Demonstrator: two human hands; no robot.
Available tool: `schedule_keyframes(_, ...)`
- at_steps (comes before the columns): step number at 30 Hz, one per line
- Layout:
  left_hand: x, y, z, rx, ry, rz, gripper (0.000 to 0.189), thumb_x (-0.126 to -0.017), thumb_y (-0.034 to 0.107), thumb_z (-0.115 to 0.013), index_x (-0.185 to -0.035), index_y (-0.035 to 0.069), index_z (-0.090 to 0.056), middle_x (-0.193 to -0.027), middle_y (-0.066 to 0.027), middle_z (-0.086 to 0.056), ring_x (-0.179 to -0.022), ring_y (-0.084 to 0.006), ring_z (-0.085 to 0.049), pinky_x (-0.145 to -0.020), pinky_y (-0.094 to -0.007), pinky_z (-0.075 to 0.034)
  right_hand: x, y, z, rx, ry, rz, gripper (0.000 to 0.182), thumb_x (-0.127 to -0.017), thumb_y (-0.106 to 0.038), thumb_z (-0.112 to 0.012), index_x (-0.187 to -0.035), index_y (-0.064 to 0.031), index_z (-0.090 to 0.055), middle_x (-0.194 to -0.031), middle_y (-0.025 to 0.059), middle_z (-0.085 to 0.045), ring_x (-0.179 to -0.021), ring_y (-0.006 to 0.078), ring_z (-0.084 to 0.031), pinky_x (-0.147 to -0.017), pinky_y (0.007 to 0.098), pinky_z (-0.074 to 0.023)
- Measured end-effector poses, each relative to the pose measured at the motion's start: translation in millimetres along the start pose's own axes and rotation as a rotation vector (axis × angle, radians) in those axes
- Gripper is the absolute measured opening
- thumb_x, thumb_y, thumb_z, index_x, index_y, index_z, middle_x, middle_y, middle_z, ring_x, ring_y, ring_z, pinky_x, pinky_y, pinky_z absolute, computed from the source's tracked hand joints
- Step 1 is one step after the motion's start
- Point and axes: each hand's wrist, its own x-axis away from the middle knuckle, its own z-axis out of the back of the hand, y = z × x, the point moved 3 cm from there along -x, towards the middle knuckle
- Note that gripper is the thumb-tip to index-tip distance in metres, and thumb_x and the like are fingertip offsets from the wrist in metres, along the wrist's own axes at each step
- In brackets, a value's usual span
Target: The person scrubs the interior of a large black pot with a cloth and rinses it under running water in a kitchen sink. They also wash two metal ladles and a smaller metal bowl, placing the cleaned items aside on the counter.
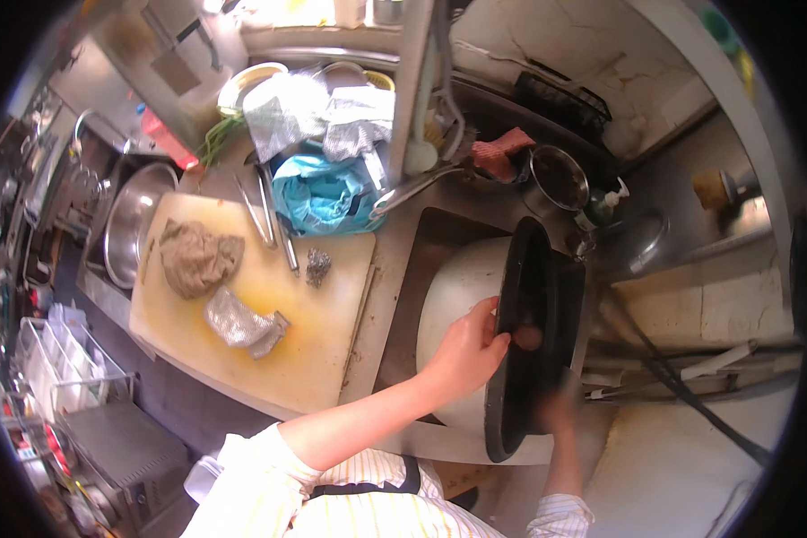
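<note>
A large round vessel (454, 289) with a pale outer wall is tilted on its side over a dark sink basin (407, 329). Its broad black rim (508, 430) faces right. My left hand (471, 343) grips that rim, thumb and fingers pinching its near-left edge. On the vessel's open side, my right hand (557, 403) is blurred and partly merged with the dark interior. Whether it holds anything is not visible.
Left of the sink, a cutting board (309, 356) holds a brown cloth (198, 259), a silvery cloth (239, 323) and a steel scourer (318, 267). Beyond are a blue plastic bag (323, 195), a saucepan (558, 178) and a pump bottle (602, 205). A steel bowl (134, 222) stands at left.
</note>
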Motion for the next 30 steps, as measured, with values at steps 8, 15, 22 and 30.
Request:
schedule_keyframes(8, 20, -39, 49, -0.010, 0.152, 0.040, 0.041, -0.082, 0.011, -0.056, -0.118, -0.004, -0.044, -0.069, -0.0073, -0.055, -0.061, -0.0132, -0.050, -0.059, -0.0272, -0.042, -10, -37, 24, -0.087, -0.061, -0.163, 0.028, -0.080, -0.021, -0.058, -0.100, -0.0017, -0.056, -0.070, 0.0161, -0.063, -0.053, 0.0244, -0.063, -0.057, 0.0351, -0.0500)
schedule_keyframes(15, 32, -73, 79, -0.091, 0.149, -0.011, 0.042, -0.079, 0.014, -0.059, -0.115, -0.004, -0.047, -0.072, -0.0123, -0.059, -0.065, -0.0179, -0.056, -0.061, -0.0303, -0.045, -23, -21, 15, -0.033, -0.113, -0.182, 0.021, -0.081, -0.019, -0.057, -0.092, -0.0010, -0.054, -0.068, 0.0144, -0.062, -0.049, 0.0259, -0.062, -0.047, 0.0344, -0.0488)
schedule_keyframes(22, 45, -72, 147, -0.422, 0.166, -0.279, 0.031, -0.075, 0.013, -0.059, -0.104, 0.001, -0.057, -0.088, -0.0149, -0.060, -0.087, -0.0311, -0.055, -0.078, -0.0392, -0.044, -2, -10, 9, -0.327, -0.037, -0.382, 0.019, -0.084, -0.016, -0.053, -0.091, 0.0015, -0.055, -0.059, 0.0131, -0.059, -0.045, 0.0230, -0.060, -0.038, 0.0317, -0.0455)
schedule_keyframes(30, 78, -56, 394, -1.333, 0.866, 0.014, 0.057, -0.058, 0.034, -0.075, -0.110, 0.019, -0.057, -0.124, -0.0139, -0.041, -0.118, -0.0409, -0.030, -0.092, -0.0576, -0.028, 50, -62, 73, -0.449, 0.179, -0.281, 0.019, -0.084, -0.014, -0.051, -0.090, 0.0026, -0.058, -0.063, 0.0118, -0.060, -0.049, 0.0186, -0.059, -0.042, 0.0302, -0.0463)
